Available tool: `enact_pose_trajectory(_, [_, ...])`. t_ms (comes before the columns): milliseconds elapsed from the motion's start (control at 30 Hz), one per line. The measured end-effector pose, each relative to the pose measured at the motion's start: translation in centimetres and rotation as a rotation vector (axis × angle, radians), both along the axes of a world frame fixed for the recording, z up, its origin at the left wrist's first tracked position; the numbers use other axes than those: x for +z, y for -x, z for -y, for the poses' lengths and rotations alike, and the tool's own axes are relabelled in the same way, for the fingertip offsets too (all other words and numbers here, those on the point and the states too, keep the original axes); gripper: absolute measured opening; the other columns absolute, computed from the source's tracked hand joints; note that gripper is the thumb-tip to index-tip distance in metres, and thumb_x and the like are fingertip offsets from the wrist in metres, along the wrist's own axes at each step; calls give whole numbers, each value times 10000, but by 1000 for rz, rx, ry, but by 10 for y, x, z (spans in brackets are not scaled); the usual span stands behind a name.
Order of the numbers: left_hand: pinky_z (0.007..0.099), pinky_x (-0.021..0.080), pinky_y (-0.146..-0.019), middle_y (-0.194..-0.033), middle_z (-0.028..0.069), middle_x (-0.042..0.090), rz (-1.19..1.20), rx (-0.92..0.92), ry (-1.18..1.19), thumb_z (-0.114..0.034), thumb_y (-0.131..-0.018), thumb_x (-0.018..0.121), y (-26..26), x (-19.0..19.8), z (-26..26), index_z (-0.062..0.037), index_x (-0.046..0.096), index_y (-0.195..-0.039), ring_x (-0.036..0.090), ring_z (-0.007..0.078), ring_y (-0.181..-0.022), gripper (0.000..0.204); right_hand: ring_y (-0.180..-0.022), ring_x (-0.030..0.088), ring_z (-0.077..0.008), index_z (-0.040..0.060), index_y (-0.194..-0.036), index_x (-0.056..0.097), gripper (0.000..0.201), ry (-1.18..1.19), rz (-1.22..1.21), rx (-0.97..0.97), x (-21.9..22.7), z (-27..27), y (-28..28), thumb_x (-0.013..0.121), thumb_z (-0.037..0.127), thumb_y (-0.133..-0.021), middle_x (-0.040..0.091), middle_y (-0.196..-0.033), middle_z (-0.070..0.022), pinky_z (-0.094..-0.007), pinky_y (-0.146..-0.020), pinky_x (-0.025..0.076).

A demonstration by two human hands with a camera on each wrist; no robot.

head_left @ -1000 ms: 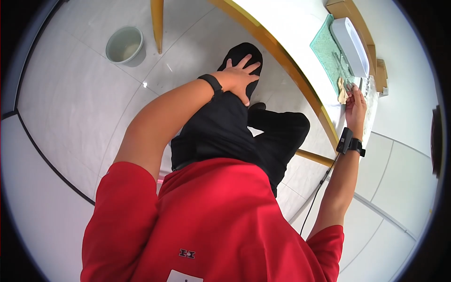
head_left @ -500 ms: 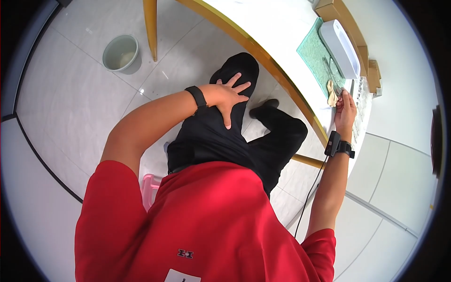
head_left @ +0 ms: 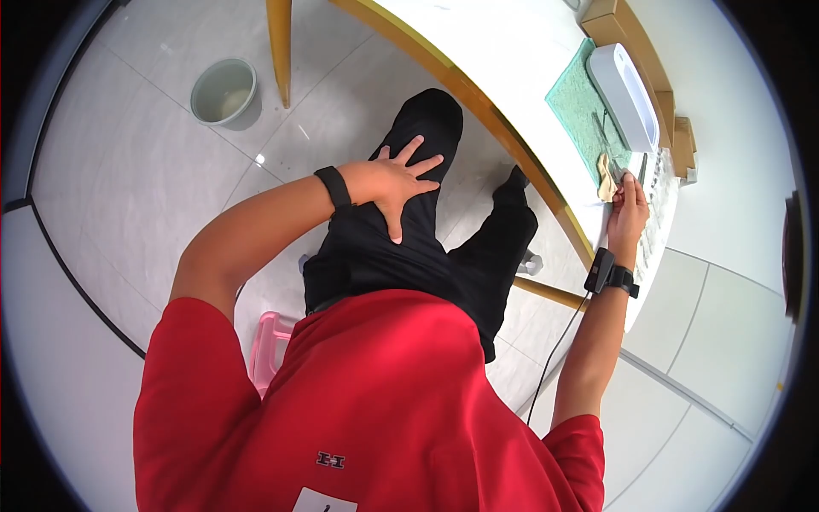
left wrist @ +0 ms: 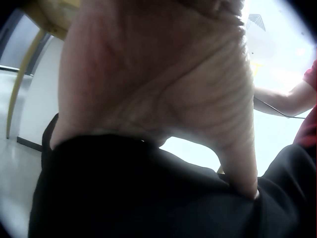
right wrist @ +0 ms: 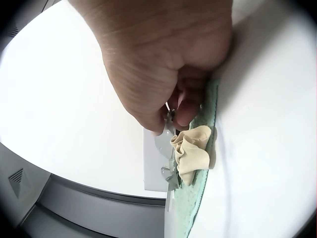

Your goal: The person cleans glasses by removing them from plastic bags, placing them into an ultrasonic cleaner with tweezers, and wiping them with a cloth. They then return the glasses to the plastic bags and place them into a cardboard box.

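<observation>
- Pinching a small see-through piece between thumb and fingers, the right hand is over the white table.
- The see-through piece is by the near end of the green mat; its upper part is lost behind the fingers — what it is cannot be told.
- A crumpled beige piece lies on the mat's edge, just beside the fingertips.
- Thin items lie farther up the mat, too small to make out; a dark slender thing shows just beyond the right hand.
- A long white tray stands along the mat, with cardboard behind it.
- The left hand is free, resting with fingers spread on the black trousers; the palm fills much of the left wrist view, its fingertips mostly out of sight there.
- On the floor, a grey bucket stands well apart, and a pink stool is partly hidden by the red shirt.
</observation>
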State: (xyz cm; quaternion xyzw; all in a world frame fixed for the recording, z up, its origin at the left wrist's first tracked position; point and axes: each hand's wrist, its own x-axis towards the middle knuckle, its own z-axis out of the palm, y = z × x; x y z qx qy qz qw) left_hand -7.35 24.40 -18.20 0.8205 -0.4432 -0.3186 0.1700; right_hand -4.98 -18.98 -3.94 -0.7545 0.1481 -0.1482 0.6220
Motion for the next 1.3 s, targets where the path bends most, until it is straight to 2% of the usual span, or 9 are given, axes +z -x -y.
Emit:
enact_pose_trajectory(300, [769, 239, -1084, -1688, 133, 28, 39, -31, -58, -498, -505, 888, 1, 5, 7, -140, 381, -1547, -161, 475, -1506, 1213, -680, 529, -43, -22, -1126, 698, 226, 91, 35, -35, -5, -7, 1, 667, 154, -987, 631, -806, 13, -178, -622, 437])
enact_pose_trajectory(600, [772, 241, -1086, -1686, 125, 45, 61, -34, -67, -462, -522, 841, 5, 3, 9, -147, 389, -1540, -144, 495, -1503, 1158, -679, 508, -32, -29, -1111, 708, 235, 105, 67, -72, -5, -18, 4, 687, 160, -973, 619, -802, 28, -172, -605, 396])
enact_pose_trajectory(833, [781, 266, -1066, -1682, 129, 64, 90, -61, -80, -437, -530, 815, 9, 7, 13, -137, 403, -1531, -130, 519, -1496, 1123, -668, 515, -62, -45, -1094, 721, 237, 107, 77, -99, -3, -25, 4, 691, 153, -967, 625, -783, -6, -197, -609, 410])
enact_pose_trajectory(867, [784, 264, -1065, -1681, 131, 69, 88, -58, -78, -435, -530, 813, 10, 8, 13, -134, 406, -1529, -127, 522, -1495, 1119, -664, 483, -42, -44, -1110, 712, 246, 111, 76, -90, -2, -28, 5, 692, 158, -970, 591, -779, 28, -178, -600, 387])
enact_pose_trajectory(1033, [794, 249, -1059, -1676, 147, 87, 52, -19, -57, -422, -523, 804, 12, 5, 8, -114, 416, -1519, -106, 542, -1489, 1112, -662, 489, -56, -34, -1068, 727, 265, 136, 78, -94, -8, -24, 5, 722, 202, -946, 594, -757, 15, -205, -608, 396])
enact_pose_trajectory(1167, [803, 235, -1049, -1671, 164, 89, 160, 17, 27, -434, -525, 815, 21, 7, 4, -117, 429, -1509, -72, 589, -1469, 1103, -654, 433, -40, -2, -1033, 736, 264, 124, 45, -145, -6, -25, 10, 733, 244, -936, 526, -721, 62, -211, -602, 356])
enact_pose_trajectory(1300, [813, 237, -1042, -1673, 160, 74, 118, -26, -63, -451, -533, 826, 17, 16, 13, -140, 425, -1514, -83, 593, -1465, 1105, -636, 522, -41, -10, -1010, 749, 222, 46, 131, -120, -10, -18, 8, 725, 195, -929, 642, -746, 23, -212, -577, 416])
